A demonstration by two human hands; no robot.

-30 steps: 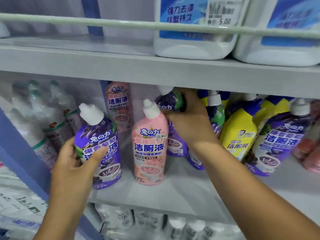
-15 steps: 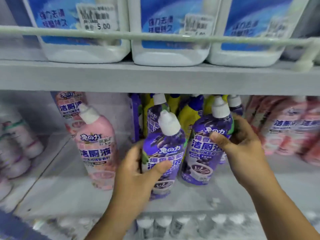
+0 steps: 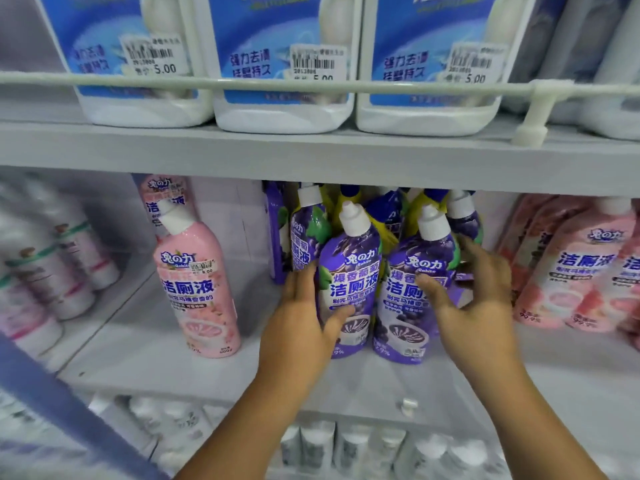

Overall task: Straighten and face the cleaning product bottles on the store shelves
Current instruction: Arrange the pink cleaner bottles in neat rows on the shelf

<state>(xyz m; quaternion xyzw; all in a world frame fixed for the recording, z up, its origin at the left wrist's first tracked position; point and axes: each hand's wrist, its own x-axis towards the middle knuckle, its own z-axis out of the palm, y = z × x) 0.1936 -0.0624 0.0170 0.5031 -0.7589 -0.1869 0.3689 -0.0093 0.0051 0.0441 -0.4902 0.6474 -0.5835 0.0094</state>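
Both purple toilet-cleaner bottles now stand side by side, labels forward, at the front of the middle shelf [image 3: 166, 362]. Left hand [image 3: 304, 323] wraps the left purple bottle [image 3: 349, 289], thumb across its label; right hand [image 3: 474, 306] curls round the right purple bottle [image 3: 412, 299]. Behind them, yellow bottles [image 3: 388, 216] are mostly hidden. Nearby, a pink bottle [image 3: 197, 289] stands alone.

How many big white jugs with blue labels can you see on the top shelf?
3. The left jug, the middle jug and the right jug stand side by side behind the rail. More may be hidden behind or off to the right.
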